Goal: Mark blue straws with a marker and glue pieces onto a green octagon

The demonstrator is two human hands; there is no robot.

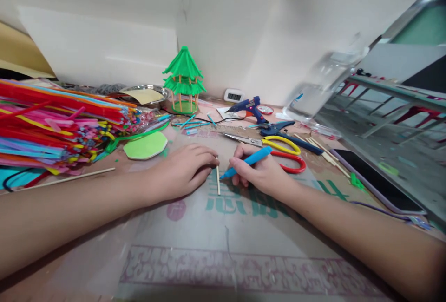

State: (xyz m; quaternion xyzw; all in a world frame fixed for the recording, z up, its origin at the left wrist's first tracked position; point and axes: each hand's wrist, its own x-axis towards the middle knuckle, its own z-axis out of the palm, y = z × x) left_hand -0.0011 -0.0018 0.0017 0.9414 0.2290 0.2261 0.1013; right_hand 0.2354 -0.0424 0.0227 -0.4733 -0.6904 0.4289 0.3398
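A short thin wooden stick lies on the plastic-covered table, pointing toward me. The fingertips of my left hand hold its far end down, thumb close beside it. In my right hand is a blue marker pen, gripped between thumb and fingers, its tip at the stick's right side. Just beyond that hand lie scissors with one yellow and one red handle. A pale green octagonal piece rests past my left wrist.
Bundled pipe cleaners fill the left side. At the back stand a green pagoda model, a small digital clock and a blue glue gun. Pliers, loose sticks, a phone and a clear plastic bottle are at right.
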